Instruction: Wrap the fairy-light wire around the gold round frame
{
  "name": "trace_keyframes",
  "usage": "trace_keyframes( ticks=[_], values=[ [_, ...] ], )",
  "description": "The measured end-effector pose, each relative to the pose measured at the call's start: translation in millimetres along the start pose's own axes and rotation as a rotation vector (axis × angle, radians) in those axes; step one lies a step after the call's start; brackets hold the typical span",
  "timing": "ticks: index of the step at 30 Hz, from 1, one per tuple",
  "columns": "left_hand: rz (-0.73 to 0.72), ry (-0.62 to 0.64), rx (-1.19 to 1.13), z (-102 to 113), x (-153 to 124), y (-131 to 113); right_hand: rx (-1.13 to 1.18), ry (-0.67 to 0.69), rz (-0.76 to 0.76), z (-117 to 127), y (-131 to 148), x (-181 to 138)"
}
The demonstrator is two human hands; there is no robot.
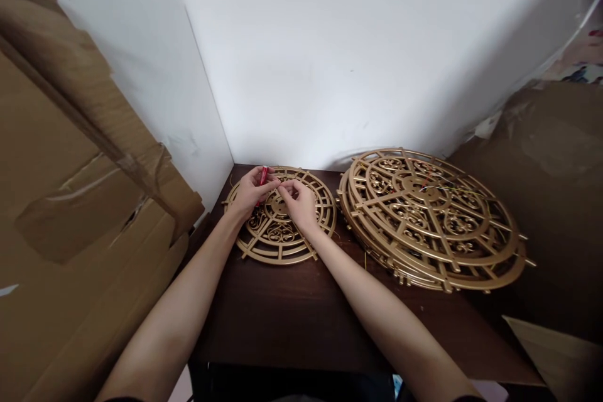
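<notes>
My left hand (250, 192) is closed around a slim red tool (264, 173), which sticks up between its fingers; its exact kind is too small to tell. My right hand (300, 202) is in a pinch, its fingertips meeting those of my left hand. Whatever lies between the fingertips is hidden or too fine to make out. Both hands are above the middle of a round gold openwork panel (281, 259), which lies flat on the dark brown table (282, 314). Scrollwork fills the panel's inner ring, partly covered by my hands.
To the right, a stack of similar gold panels (452, 269) lies on the table, with thin yellow and red wires on top. A white wall (330, 63) rises behind. Large cardboard sheets (70, 251) stand at the left, and more cardboard (551, 188) is at the right.
</notes>
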State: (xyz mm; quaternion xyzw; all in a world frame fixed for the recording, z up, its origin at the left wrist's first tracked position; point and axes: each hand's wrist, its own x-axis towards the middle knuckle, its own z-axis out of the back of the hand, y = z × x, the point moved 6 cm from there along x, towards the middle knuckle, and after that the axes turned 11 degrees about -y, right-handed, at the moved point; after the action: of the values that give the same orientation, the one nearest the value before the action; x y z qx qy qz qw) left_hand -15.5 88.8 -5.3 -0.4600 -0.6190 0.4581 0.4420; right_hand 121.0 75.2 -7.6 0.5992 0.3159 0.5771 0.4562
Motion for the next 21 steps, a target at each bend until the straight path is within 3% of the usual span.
trace_keyframes(
  ticks=[21],
  values=[
    [0.009,-0.031,-0.054,3.0,2.6,-1.0,-0.011,-0.082,-0.035,7.3,0.5,2.4]
  ],
)
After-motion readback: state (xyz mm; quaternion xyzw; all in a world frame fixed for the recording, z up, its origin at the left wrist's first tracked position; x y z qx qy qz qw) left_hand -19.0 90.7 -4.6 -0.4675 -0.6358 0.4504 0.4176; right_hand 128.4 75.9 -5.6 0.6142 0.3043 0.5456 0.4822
